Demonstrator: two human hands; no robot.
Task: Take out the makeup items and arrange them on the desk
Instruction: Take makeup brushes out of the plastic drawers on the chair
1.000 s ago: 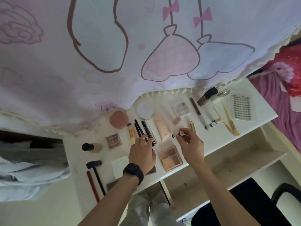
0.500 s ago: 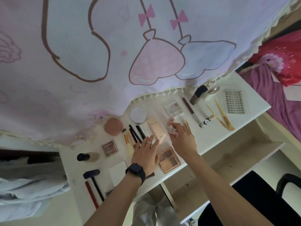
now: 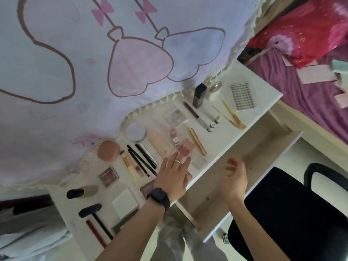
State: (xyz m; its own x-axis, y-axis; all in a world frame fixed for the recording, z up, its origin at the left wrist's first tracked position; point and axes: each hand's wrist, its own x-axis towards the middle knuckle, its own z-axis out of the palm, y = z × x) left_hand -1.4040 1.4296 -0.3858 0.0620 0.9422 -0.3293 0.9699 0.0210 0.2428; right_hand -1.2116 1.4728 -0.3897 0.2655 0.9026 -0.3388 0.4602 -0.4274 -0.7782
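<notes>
Makeup items are laid out in rows across the white desk (image 3: 264, 94), below the hem of a printed curtain (image 3: 131, 53).

- Far right: a lash tray (image 3: 241, 96), gold tweezers (image 3: 232, 113), a dark-capped bottle (image 3: 199, 96) lying on its side, and a lip gloss (image 3: 194, 114).
- Centre: a clear eyeshadow palette (image 3: 176, 116), a gold pen (image 3: 198, 141), a pink compact (image 3: 186, 147), a beige tube (image 3: 160, 143) and a round compact (image 3: 136, 131).
- Left: black pencils (image 3: 143, 159) lie side by side, with a brush (image 3: 130, 166) beside them. A pink puff case (image 3: 108, 150), a small square blush (image 3: 108, 176) and a black-capped foundation bottle (image 3: 82, 192) are also noted.

The left hand (image 3: 174, 178) is held flat over the desk near its front edge. Its fingers are straight and slightly spread, and nothing is grasped. The fingertips lie just beside the pink compact; contact with the desk cannot be told. A dark watch (image 3: 158, 197) is worn on that wrist.

The right hand (image 3: 233, 178) is held off the desk edge, above the open drawer (image 3: 263, 157). Its fingers are loosely curled and nothing is held. It is blurred.

A black chair (image 3: 291, 213) is seen at lower right.
</notes>
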